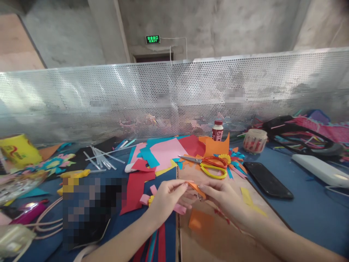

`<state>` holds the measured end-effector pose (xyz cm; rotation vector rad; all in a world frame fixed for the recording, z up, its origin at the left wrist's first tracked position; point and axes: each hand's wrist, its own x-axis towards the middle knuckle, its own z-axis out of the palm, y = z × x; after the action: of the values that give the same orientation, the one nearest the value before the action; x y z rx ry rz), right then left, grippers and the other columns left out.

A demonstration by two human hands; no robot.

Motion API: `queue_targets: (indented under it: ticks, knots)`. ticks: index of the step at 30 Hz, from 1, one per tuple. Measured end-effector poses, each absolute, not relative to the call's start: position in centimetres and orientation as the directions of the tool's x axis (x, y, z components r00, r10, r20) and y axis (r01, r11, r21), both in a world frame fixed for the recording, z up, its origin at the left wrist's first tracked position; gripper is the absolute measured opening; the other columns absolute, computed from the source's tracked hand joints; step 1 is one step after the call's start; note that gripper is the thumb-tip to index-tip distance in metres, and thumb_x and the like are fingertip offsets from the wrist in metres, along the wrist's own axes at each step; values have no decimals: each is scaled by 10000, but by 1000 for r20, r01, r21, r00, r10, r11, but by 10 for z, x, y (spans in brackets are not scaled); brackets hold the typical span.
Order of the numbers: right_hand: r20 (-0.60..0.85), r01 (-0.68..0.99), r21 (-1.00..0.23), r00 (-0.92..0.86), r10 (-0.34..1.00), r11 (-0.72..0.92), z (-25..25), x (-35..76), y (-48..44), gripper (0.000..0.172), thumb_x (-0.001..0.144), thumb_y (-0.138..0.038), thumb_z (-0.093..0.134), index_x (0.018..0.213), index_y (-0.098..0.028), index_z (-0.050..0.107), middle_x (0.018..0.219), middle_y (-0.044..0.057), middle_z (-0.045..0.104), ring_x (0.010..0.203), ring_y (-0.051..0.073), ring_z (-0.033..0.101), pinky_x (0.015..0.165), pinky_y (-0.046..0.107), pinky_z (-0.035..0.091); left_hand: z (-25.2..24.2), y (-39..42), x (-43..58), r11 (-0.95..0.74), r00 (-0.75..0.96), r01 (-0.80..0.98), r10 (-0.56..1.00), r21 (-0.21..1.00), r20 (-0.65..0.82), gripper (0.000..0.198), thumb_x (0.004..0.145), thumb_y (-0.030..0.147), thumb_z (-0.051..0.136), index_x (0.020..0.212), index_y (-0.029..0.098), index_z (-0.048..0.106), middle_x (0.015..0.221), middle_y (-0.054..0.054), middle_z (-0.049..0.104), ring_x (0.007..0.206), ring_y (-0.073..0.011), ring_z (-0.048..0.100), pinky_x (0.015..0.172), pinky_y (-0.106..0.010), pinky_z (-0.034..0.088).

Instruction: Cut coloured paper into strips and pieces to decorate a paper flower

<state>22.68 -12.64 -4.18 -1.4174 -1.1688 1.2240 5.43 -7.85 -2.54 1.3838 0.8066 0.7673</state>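
A small orange paper piece (pixel 196 188) is pinched between my two hands above the brown board. My left hand (pixel 170 196) has closed fingers on its left end. At its right end, my right hand (pixel 218 193) grips it between thumb and fingers. Below them an orange paper square (pixel 201 221) lies on the board (pixel 231 243). Beside my left wrist is a pink paper loop shape with a yellow centre (pixel 150 199), partly hidden by the hand. Scissors with red and yellow handles (pixel 214 169) lie just beyond the hands.
Coloured paper sheets (pixel 169 151) are spread behind the hands. A black phone (pixel 268 180) and a glass jar (pixel 255 141) stand or lie right; a bottle (pixel 217 131) is behind. Glue sticks (pixel 103 158) and a yellow glue gun (pixel 73 180) lie left. A perforated metal screen (pixel 131 98) closes the back.
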Motion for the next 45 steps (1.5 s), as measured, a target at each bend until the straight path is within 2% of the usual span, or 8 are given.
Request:
queue_targets:
  ticks: [5, 10, 16, 23, 29, 33, 37, 45]
  knots:
    - [-150, 75, -986, 27, 988, -151, -43, 226, -126, 405, 730, -562, 563, 845, -187, 663, 670, 3, 590, 418, 45, 333, 307, 149, 170, -29, -77, 54, -27, 499, 18, 867, 999, 14, 300, 778, 331, 571, 991, 147, 675, 895, -69, 709, 749, -223, 675, 599, -317, 571]
    - [-189, 21, -982, 14, 982, -189, -36, 223, -128, 348, 739, -491, 586, 792, -154, 651, 595, -8, 550, 395, 37, 320, 307, 164, 160, -30, -75, 53, -109, 475, -35, 873, 993, 112, 254, 780, 327, 588, 922, 143, 688, 947, -70, 700, 821, -208, 665, 767, -323, 542]
    - [-120, 5, -993, 7, 993, -120, -42, 224, -127, 339, 736, -491, 593, 709, -156, 632, 660, 18, 587, 510, 78, 456, 372, 177, 237, -30, -74, 54, -30, 457, -7, 889, 1000, 30, 251, 764, 326, 608, 901, 130, 683, 920, -87, 706, 767, -209, 673, 693, -309, 551]
    - [-85, -4, -996, 2, 996, -85, -50, 225, -123, 318, 750, -465, 600, 714, -153, 654, 614, -9, 550, 525, 72, 434, 462, 187, 302, -33, -73, 52, -67, 456, -18, 888, 998, 68, 233, 779, 317, 587, 892, 139, 686, 928, -76, 705, 772, -202, 675, 722, -311, 553]
    - [-72, -64, -995, -8, 997, -72, -62, 226, -118, 329, 715, -481, 628, 654, -158, 630, 656, 7, 586, 580, 106, 493, 532, 212, 360, -35, -72, 52, -63, 469, -63, 879, 996, 85, 202, 787, 295, 570, 870, 146, 679, 902, -65, 704, 755, -195, 674, 730, -322, 555]
    - [-74, -87, -993, -12, 997, -75, -65, 226, -116, 307, 717, -467, 633, 684, -162, 646, 655, 6, 583, 586, 112, 494, 555, 225, 378, -35, -71, 53, -109, 468, -59, 875, 992, 124, 202, 796, 298, 560, 900, 158, 661, 914, -67, 694, 838, -222, 667, 767, -344, 545]
    - [-42, -141, -989, -40, 998, -48, -64, 225, -117, 266, 729, -419, 638, 681, -157, 643, 673, 13, 576, 640, 126, 508, 627, 246, 404, -34, -71, 52, -138, 442, -29, 886, 990, 137, 205, 789, 287, 567, 953, 174, 619, 918, -63, 681, 817, -215, 670, 754, -352, 548]
    - [-41, -307, -949, -97, 994, -69, -62, 222, -119, 194, 726, -346, 654, 677, -159, 662, 665, 17, 567, 668, 138, 509, 650, 271, 426, -40, -72, 50, -159, 433, -23, 888, 987, 153, 149, 793, 283, 568, 862, 156, 605, 842, -53, 675, 795, -203, 672, 766, -352, 545]
